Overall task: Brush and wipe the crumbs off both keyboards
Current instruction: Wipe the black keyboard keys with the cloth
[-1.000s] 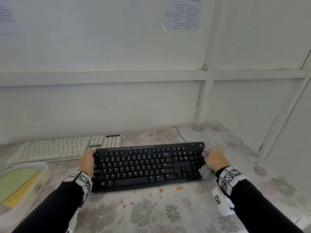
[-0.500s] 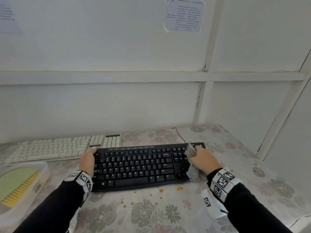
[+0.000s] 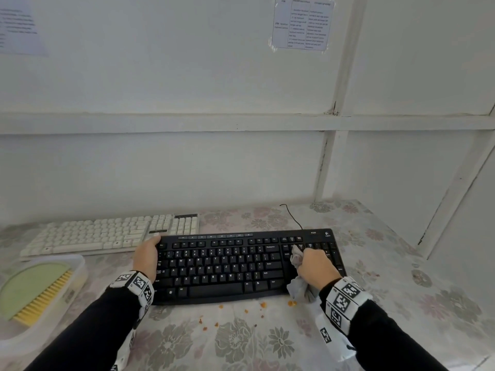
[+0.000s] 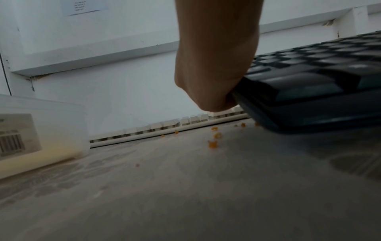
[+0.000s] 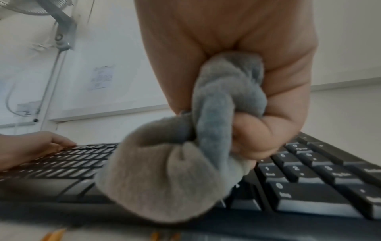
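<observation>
A black keyboard (image 3: pixel 227 266) lies across the floral table in front of me. My left hand (image 3: pixel 146 257) grips its left end, thumb on top near the upper corner; the left wrist view shows that hand (image 4: pixel 214 65) around the keyboard's edge (image 4: pixel 309 104). My right hand (image 3: pixel 317 266) clutches a bunched grey cloth (image 3: pixel 296 259) on the keys between the main block and the number pad. In the right wrist view the cloth (image 5: pixel 185 163) bulges out under curled fingers (image 5: pixel 253 135). A white keyboard (image 3: pixel 112 232) sits behind at left. Orange crumbs (image 3: pixel 263 305) dot the table in front.
A clear plastic box (image 3: pixel 80 266) holding a green brush with yellow bristles (image 3: pixel 42 295) stands at the left front. More crumbs (image 4: pixel 213 144) lie between the two keyboards. White walls close in behind and to the right. A black cable (image 3: pixel 293 216) runs back from the black keyboard.
My right hand has slid the cloth leftward, from the black keyboard's right end onto the keys left of the number pad. The left hand has stayed on the left end.
</observation>
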The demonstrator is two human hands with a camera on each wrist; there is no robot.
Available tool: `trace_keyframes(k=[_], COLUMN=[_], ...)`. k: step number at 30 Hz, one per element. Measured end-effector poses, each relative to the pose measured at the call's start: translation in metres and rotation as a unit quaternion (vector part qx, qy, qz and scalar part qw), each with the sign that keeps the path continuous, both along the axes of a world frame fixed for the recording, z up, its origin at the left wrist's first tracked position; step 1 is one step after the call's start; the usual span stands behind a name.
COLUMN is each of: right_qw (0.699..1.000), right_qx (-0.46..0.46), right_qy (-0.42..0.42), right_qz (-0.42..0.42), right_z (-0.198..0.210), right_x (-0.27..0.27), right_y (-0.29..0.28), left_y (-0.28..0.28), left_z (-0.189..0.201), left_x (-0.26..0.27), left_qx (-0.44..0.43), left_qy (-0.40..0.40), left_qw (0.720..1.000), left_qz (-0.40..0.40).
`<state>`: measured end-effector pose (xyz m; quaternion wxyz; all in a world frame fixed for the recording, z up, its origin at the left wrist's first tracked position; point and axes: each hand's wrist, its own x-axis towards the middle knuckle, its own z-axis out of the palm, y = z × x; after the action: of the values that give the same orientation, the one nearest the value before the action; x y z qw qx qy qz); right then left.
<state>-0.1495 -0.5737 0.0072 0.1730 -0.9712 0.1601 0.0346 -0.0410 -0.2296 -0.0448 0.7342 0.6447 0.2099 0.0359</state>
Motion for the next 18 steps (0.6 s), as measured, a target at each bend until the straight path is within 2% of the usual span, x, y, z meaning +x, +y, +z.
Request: trace_keyframes(k=[4, 7, 9, 13, 15, 18], right_qw=[0.998, 0.995, 0.997, 0.988, 0.985, 0.992], right_qx=[-0.026, -0.011, 0.022, 0.087, 0.101, 0.073], right_qy=[0.045, 0.088, 0.061, -0.116, -0.126, -0.089], right_qz=[0.026, 0.037, 0.035, 0.05, 0.061, 0.058], right_z=[0.002, 0.017, 0.026, 0.028, 0.026, 0.022], right_x=[-0.02, -0.025, -0.019, 0.006, 0.017, 0.025], right_y=[-0.001, -0.001, 0.001, 0.009, 0.018, 0.025], left_y=[-0.005, -0.007, -0.007, -0.007, -0.007, -0.007], left_z=[0.006, 0.006, 0.005, 0.003, 0.003, 0.003], left_x=[-0.004, -0.004, -0.003, -0.003, -0.002, -0.003], left_qx=[-0.003, -0.007, -0.014, -0.022, -0.028, -0.035], left_qy=[-0.002, -0.001, -0.003, -0.02, -0.025, -0.022], left_qw=[1.0, 1.0, 1.0, 0.999, 0.999, 0.999], left_qz=[0.0, -0.007, -0.01, -0.013, -0.013, -0.016])
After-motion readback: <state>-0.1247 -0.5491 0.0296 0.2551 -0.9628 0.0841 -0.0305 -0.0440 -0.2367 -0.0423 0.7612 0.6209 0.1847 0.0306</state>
